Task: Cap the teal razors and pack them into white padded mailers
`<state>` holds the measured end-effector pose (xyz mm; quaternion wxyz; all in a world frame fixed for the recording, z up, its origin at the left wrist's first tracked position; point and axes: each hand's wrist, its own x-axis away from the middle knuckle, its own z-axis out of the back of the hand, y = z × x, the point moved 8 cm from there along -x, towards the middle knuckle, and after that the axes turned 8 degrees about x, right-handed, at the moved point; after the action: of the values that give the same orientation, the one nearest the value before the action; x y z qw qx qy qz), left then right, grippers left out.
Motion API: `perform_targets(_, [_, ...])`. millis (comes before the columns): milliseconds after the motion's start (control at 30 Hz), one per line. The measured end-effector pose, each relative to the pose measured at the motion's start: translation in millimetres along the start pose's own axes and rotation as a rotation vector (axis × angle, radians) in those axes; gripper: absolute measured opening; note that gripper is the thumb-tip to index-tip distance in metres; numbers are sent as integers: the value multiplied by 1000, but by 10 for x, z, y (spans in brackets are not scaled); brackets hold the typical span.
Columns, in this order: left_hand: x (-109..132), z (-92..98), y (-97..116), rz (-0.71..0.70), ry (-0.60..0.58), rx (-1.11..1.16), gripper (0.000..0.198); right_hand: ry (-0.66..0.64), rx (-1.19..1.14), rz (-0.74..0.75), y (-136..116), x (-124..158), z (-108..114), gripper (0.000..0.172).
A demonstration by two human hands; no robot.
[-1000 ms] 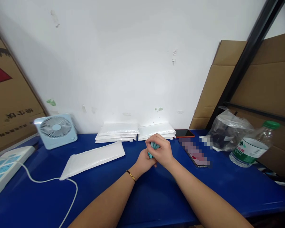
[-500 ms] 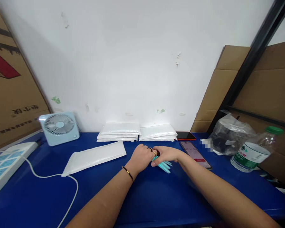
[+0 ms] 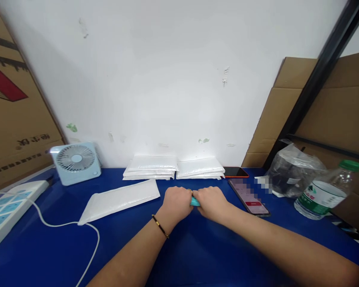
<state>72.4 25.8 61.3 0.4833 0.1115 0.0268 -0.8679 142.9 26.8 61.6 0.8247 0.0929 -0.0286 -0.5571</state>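
Over the middle of the blue table, both fists meet around a turquoise bundle point(image 3: 194, 201). Only a short stretch of it shows between them; its ends are covered by the hands, and its exact kind is unclear. My left hand point(image 3: 176, 202), with a ring and a dark bracelet, is closed on the bundle's left part. Wrapped around the right part is my right hand point(image 3: 212, 203), knuckles up. A single white padded envelope point(image 3: 122, 199) lies left of the hands. Behind them, near the wall, sit a left stack of white padded envelopes point(image 3: 151, 165) and a right stack point(image 3: 200, 167).
To the left are a light-blue fan point(image 3: 76, 161), a power strip point(image 3: 14, 209) and a white cable point(image 3: 97, 239). On the right lie a lit phone point(image 3: 247, 197) and a dark phone point(image 3: 236, 172), with a plastic bag point(image 3: 293, 169) and a green-capped bottle point(image 3: 321, 197) beyond.
My right hand has gone from fingers partly stretched over the bundle to a fist around it. The bundle's loose turquoise ends, seen earlier under that hand, are now covered.
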Motion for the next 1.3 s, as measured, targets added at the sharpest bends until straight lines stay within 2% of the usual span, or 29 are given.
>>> perform_targets(67, [-5,22,59,-109,20,-28,12,-176,-236,18,-8,-4,-152,16])
perform_targets(200, [41,33,286,-413,79,-73,15,-860,-1059,79,-252,235,-592,16])
perform_targets(233, [59,34,333,-462,98,-77,16,-972,-1196,63,-311,311,-647,19])
perform_targets(267, [76,35,377,-503,114,-80,17,-1028,-1290,30,-348,366,-694,21])
perform_targets(333, [104,31,455,-563,125,-83,19,-980,-1390,-53,-361,401,-770,20])
perform_targets(400, [113,32,495,-581,106,-64,22,-801,-1405,-97,-303,373,-793,16])
perform_targets(467, [81,70,406,-488,108,-9,18,-639,-1328,-85,-196,349,-775,13])
perform_targets(500, [53,100,277,-372,128,14,15,-585,-1275,-74,-131,345,-761,13])
perform_targets(533, [34,124,89,-217,148,30,25,-550,-1231,-70,-61,349,-749,12])
perform_targets(567, [40,143,-159,-20,173,25,46,-530,-1204,-70,9,359,-739,12])
perform_targets(600, [79,126,-427,183,158,-6,67,-520,-1191,-67,69,375,-726,12])
perform_targets(633, [149,80,-688,371,108,-35,79,-516,-1189,-61,117,394,-712,12])
perform_targets(667, [230,18,-908,513,38,-47,80,-514,-1192,-59,154,416,-699,12])
perform_targets(700, [291,-48,-1055,572,-34,-46,69,-507,-1192,-59,183,438,-686,12])
perform_targets(767, [342,-150,-1167,526,-143,-29,40,-487,-1180,-63,215,479,-660,13])
perform_targets(833, [364,-170,-1149,445,-170,-24,25,-457,-1164,-72,236,512,-628,15])
perform_targets(967, [475,-74,-935,371,-137,-32,27,-384,-1133,-77,319,557,-515,23])
perform_targets(1067, [686,-5,-633,284,-131,9,26,-325,-1115,-104,450,578,-413,31])
perform_targets(1100, [775,-1,-499,219,-145,48,25,-308,-1101,-111,496,582,-386,34])
perform_targets(1200, [1087,-18,19,-194,-237,340,30,-262,-1032,-116,620,582,-340,41])
perform_targets(1233, [1178,-15,83,-252,-254,409,32,-250,-999,-115,656,581,-338,42])
perform_targets(1300, [1281,-30,66,-270,-280,470,35,-236,-908,-121,728,582,-350,39])
